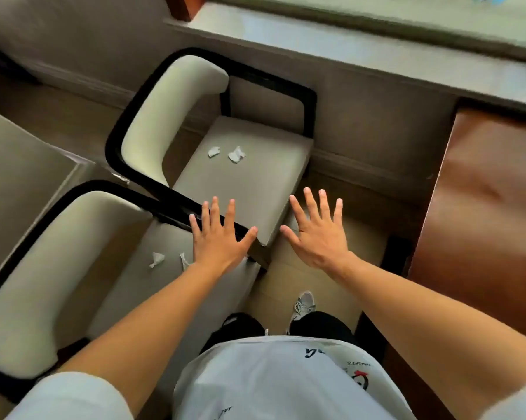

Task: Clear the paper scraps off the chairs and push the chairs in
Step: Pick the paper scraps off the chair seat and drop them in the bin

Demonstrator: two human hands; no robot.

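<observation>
Left hand and right hand both spread flat, holding nothing. Two paper scraps on far chair seat ahead of fingertips; two more scraps on near chair just left of left wrist. Risk: pushing chairs in first sends scraps to floor.

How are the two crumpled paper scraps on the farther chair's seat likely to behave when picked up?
The paper scraps look small and crumpled, so probably very light and soft, yielding to a pinch. Lying loose on the farther chair's smooth seat, they may skid or blow away if brushed. Both hands, left hand and right hand, are spread and hold nothing.
</observation>
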